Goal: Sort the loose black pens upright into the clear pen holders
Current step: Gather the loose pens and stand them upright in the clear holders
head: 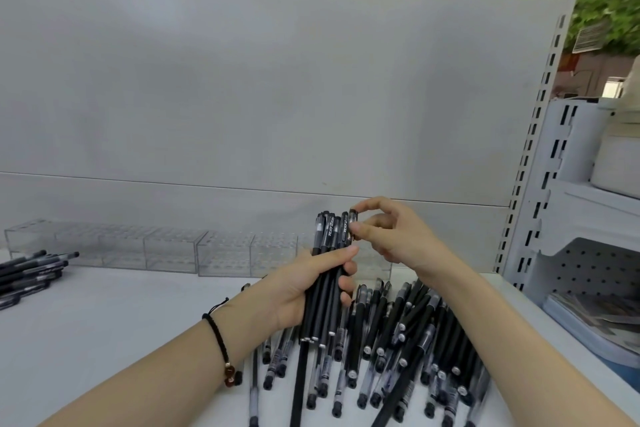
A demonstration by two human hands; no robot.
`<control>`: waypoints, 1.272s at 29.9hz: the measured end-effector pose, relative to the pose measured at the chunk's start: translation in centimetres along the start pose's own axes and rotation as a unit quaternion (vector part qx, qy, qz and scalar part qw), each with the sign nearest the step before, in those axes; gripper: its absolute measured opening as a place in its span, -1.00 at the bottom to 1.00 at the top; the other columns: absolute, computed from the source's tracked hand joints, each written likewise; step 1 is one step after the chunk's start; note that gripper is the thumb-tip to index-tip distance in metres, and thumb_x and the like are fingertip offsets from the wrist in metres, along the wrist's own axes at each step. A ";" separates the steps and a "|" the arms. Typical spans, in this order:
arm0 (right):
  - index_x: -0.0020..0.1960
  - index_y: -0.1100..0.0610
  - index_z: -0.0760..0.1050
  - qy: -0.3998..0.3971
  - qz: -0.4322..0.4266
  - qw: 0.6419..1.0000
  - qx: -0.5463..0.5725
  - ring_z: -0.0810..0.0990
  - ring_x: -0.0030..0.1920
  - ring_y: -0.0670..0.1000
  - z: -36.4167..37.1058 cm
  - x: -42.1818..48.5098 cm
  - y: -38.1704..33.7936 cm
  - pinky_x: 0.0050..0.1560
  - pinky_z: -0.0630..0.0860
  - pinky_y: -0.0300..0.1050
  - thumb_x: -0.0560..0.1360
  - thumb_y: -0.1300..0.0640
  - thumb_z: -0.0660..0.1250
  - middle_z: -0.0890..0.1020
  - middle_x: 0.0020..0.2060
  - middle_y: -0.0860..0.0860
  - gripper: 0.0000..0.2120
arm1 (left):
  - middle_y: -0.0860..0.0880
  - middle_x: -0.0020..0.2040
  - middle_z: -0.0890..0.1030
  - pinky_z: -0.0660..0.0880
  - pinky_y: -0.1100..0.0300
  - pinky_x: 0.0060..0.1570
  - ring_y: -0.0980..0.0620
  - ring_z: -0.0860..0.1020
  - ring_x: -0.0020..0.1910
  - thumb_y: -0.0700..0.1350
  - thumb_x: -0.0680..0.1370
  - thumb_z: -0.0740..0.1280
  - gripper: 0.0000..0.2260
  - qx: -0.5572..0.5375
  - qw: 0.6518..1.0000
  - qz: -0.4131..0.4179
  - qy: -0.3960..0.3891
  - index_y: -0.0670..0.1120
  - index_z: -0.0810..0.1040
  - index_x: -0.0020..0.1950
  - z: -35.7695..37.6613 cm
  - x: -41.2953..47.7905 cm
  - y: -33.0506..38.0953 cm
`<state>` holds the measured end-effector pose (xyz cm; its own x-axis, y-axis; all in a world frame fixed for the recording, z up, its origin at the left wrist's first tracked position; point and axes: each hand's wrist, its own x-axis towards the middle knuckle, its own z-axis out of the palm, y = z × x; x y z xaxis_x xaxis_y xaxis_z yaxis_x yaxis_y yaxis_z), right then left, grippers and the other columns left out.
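Note:
My left hand [304, 291] grips a bundle of several black pens [327, 274], held nearly upright with the caps up. My right hand [394, 236] pinches the capped top of the rightmost pen [352, 224] in that bundle between thumb and forefinger. Below both hands a large heap of loose black pens [398, 350] lies on the white shelf. A row of clear pen holders [166, 250] stands along the back panel, with no pens visible in them. The rightmost clear holder [372, 263] is partly hidden behind my hands.
A second pile of black pens [31, 270] lies at the left edge of the shelf [121, 322]. A slotted white upright [540, 135] and another white rack [588, 218] with papers [595, 319] stand at the right. The grey back panel [242, 97] closes the rear.

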<state>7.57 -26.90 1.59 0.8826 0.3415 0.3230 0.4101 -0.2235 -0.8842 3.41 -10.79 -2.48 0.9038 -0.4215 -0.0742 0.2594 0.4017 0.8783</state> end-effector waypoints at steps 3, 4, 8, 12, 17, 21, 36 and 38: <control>0.04 0.12 0.54 0.010 0.034 0.998 -0.044 0.40 -0.44 -0.08 -0.9 0.3 0.6 -0.51 0.26 -0.29 0.52 0.05 0.37 0.64 -0.26 0.01 -0.83 | 0.03 -0.40 0.41 0.39 0.31 -0.55 0.15 0.36 -0.54 -0.11 0.42 0.43 -0.81 -0.026 0.999 0.009 0.018 -0.09 0.44 -0.27 0.0 0.1 0.4; -0.01 0.14 0.55 0.012 0.047 0.994 -0.097 0.42 -0.42 -0.08 -1.3 0.5 1.1 -0.49 0.30 -0.29 0.52 0.04 0.38 0.64 -0.27 0.00 -0.83 | 0.04 -0.40 0.40 0.38 0.32 -0.57 0.15 0.35 -0.55 -0.10 0.41 0.44 -0.80 -0.033 0.999 0.012 0.028 -0.08 0.44 -0.29 -0.1 0.1 0.6; -0.26 0.06 0.53 -0.041 0.126 0.898 -0.420 0.53 -0.28 -0.05 -1.8 1.0 3.6 -0.20 0.45 -0.14 0.38 -0.17 0.45 0.57 -0.37 -0.09 -0.70 | 0.05 -0.41 0.40 0.36 0.30 -0.60 0.15 0.34 -0.57 -0.10 0.38 0.45 -0.80 -0.061 0.996 0.028 0.054 -0.08 0.43 -0.28 -0.6 0.1 1.1; -0.10 0.18 0.61 -0.100 0.180 0.874 -0.441 0.50 -0.23 -0.01 -1.6 0.8 4.0 -0.20 0.39 -0.13 0.29 -0.28 0.48 0.54 -0.31 -0.04 -0.48 | 0.04 -0.41 0.42 0.37 0.30 -0.59 0.14 0.36 -0.56 -0.11 0.39 0.45 -0.81 -0.068 0.995 0.037 0.061 -0.07 0.44 -0.18 -0.8 0.0 1.1; 0.00 0.16 0.65 -0.135 0.185 0.874 -0.430 0.50 -0.22 -0.05 -2.2 0.5 2.8 -0.23 0.37 -0.19 0.31 -0.29 0.47 0.58 -0.26 -0.05 -0.46 | 0.04 -0.40 0.42 0.39 0.30 -0.58 0.14 0.36 -0.55 -0.11 0.38 0.46 -0.81 -0.065 0.995 0.036 0.067 -0.08 0.44 -0.21 -0.8 0.0 1.2; -0.03 0.10 0.65 -0.159 0.190 0.874 -0.418 0.56 -0.13 -0.06 -2.6 0.3 2.8 -0.14 0.43 -0.19 0.26 -0.27 0.52 0.62 -0.24 -0.12 -0.51 | 0.04 -0.40 0.42 0.39 0.29 -0.57 0.14 0.36 -0.55 -0.11 0.38 0.46 -0.80 -0.065 0.995 0.035 0.071 -0.08 0.44 -0.22 -0.9 -0.1 1.2; 0.12 0.08 0.55 -0.010 0.061 0.997 0.054 0.27 -0.47 -0.10 -1.0 -0.1 0.3 -0.42 0.22 -0.25 0.38 0.15 0.52 0.61 -0.38 -0.07 -0.67 | -0.19 -0.12 0.67 0.64 0.10 -0.09 -0.13 0.68 -0.13 -0.15 0.46 0.42 -0.86 -0.064 0.996 0.015 0.059 -0.19 0.55 -0.23 -0.6 0.1 1.0; 0.15 0.09 0.54 -0.001 0.043 0.997 0.061 0.37 -0.50 -0.16 0.2 -0.2 0.1 -0.46 0.26 -0.31 0.41 0.17 0.50 0.67 -0.27 0.00 -0.67 | -0.28 0.03 0.66 0.63 0.00 -0.04 -0.19 0.68 -0.06 -0.14 0.53 0.36 -0.83 -0.064 0.997 0.001 0.039 -0.25 0.62 -0.11 -0.4 0.0 1.0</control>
<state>7.40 -26.78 1.42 0.9125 0.3280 0.2443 0.3025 -0.1394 -0.9429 3.81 -10.01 -1.76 0.9269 -0.3577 -0.1138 0.2947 0.5058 0.8108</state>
